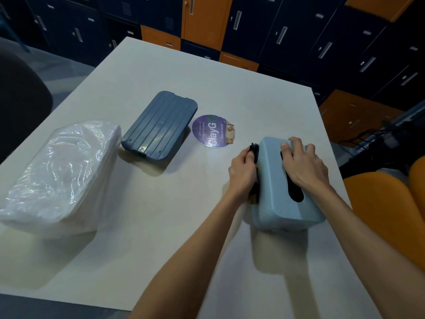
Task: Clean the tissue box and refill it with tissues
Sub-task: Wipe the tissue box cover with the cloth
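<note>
A light blue tissue box (279, 203) stands on the white table (161, 215) at the right, its dark slot facing up. My right hand (302, 163) lies flat on its top, pressing it down. My left hand (243, 171) holds a dark cloth (254, 151) against the box's left side wall. The box's dark blue ribbed base lid (159, 126) lies apart at the table's middle. A clear plastic pack of white tissues (61, 173) rests at the left.
A round purple sticker (212, 131) is on the table between lid and box. Orange chair seats (386, 210) stand at the right edge. A dark chair back (20, 104) is at far left. Blue and orange lockers (230, 26) line the back.
</note>
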Tool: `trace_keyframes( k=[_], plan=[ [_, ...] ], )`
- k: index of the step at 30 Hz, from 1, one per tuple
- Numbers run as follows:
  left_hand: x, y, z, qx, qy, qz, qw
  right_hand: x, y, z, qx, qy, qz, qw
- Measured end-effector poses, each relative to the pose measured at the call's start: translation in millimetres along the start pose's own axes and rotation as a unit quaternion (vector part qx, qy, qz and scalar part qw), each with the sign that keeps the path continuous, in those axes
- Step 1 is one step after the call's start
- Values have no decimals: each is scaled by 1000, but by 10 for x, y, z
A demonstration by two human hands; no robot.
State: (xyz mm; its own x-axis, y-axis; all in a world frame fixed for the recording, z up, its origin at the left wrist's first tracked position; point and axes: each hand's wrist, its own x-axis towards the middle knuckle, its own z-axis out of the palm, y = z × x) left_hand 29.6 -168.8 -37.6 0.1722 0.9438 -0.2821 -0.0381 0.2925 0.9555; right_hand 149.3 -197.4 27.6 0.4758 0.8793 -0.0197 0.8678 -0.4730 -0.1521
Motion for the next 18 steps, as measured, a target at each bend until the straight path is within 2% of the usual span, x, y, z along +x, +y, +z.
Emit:
trace_keyframes(
  k=[2, 6, 9, 12, 18],
  plan=[
    [-20, -3, 6, -24, -15, -1, 1000, 2, -1, 2, 1, 1, 4, 1000],
    [-671, -242, -114, -111, -54, 45, 991, 10, 4, 14, 1, 4, 6, 1000],
    [-892, -330, -172, -51, -38, 31, 997, 5, 2, 19, -3, 6, 1, 1000],
    [-616, -151, -92, 13, -5, -18, 1000, 6, 5, 21, 0, 5, -1, 1000],
    [-10, 212, 26, 50, 4, -33, 998, 27, 23, 11, 4, 3, 5, 1000]
  ],
)
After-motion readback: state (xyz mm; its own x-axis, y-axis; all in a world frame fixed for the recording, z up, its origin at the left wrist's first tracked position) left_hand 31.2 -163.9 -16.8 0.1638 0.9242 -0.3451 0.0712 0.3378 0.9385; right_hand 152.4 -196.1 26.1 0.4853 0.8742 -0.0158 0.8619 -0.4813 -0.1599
